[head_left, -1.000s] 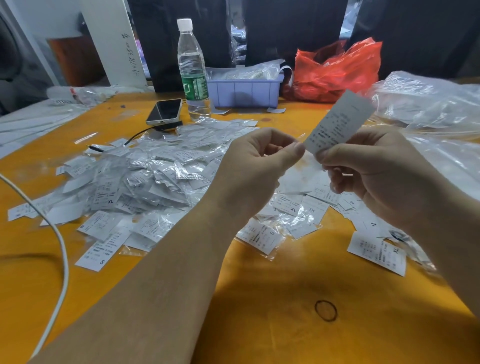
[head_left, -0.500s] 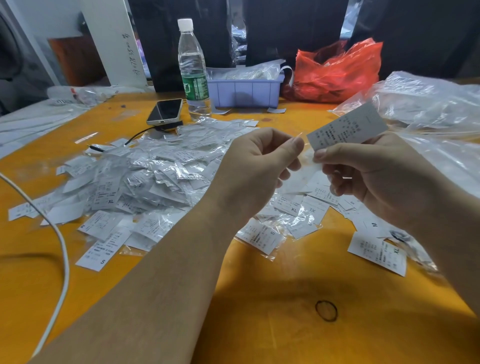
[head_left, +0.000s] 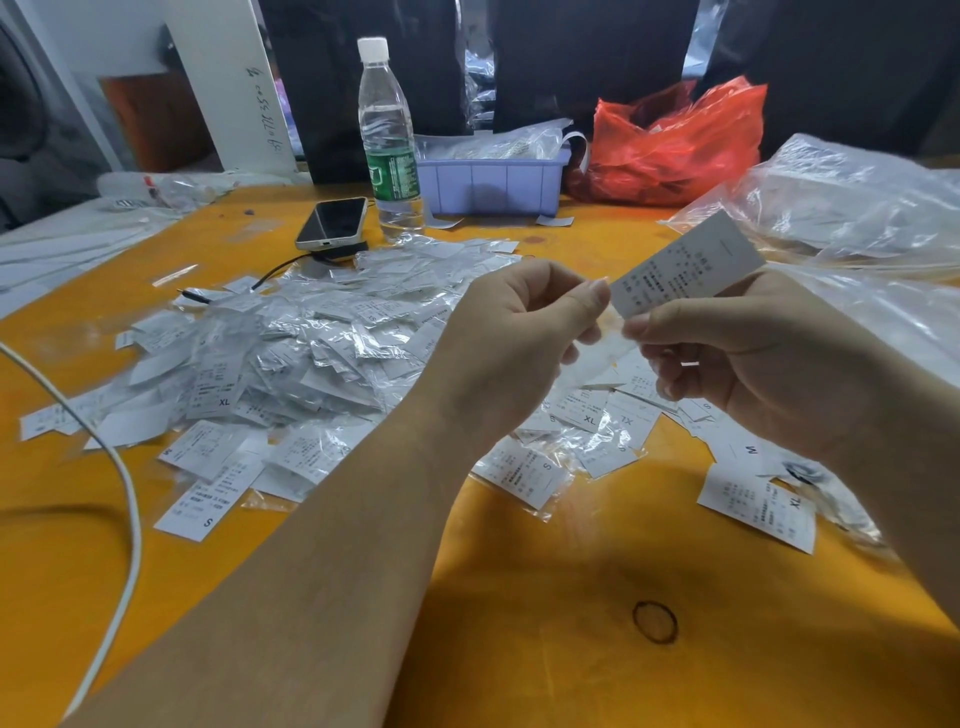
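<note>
My right hand pinches a white printed size label by its lower left end, held above the orange table. My left hand pinches a small clear plastic sleeve between thumb and forefinger, right beside the label's lower corner. A big heap of bagged labels lies on the table to the left of my hands. Loose labels marked S, M and XL lie under and to the right of my hands.
A water bottle and a phone stand behind the heap. A lilac tray, a red plastic bag and clear bags line the back and right. A white cable curves at left. A black rubber band lies near me.
The label in my right hand has tipped from steeply upright toward level, and its lower corner has come close to my left thumb and the clear sleeve.
</note>
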